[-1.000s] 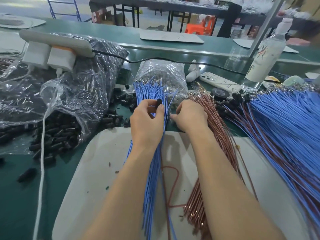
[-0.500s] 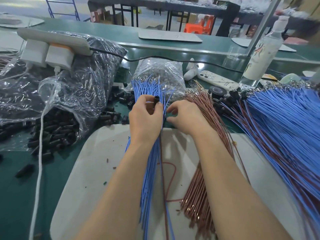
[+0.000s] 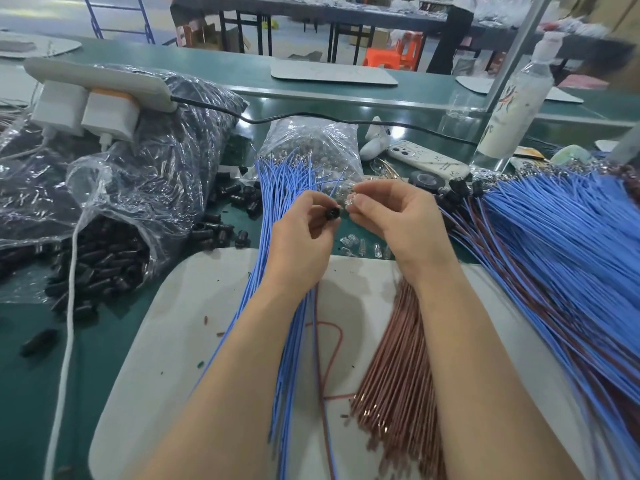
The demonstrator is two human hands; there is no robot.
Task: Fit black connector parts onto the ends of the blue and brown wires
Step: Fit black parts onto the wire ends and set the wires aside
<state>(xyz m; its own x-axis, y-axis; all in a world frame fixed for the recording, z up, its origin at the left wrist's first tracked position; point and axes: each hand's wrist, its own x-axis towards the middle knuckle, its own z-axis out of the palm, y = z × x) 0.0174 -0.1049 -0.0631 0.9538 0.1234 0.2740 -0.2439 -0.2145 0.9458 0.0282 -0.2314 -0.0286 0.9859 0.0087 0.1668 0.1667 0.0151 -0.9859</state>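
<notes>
I'm raising both hands off the wires: left hand pinching a black connector, right hand pinching a clear piece beside it.

Left hand: raised, back to camera, thumb and forefinger pinching a black connector.
Right hand: level with it, fingers curled, tips pinching a small clear piece.
Fingertips of the two hands nearly meet.
Left forearm, right forearm: bare, reaching forward, converging.
</notes>
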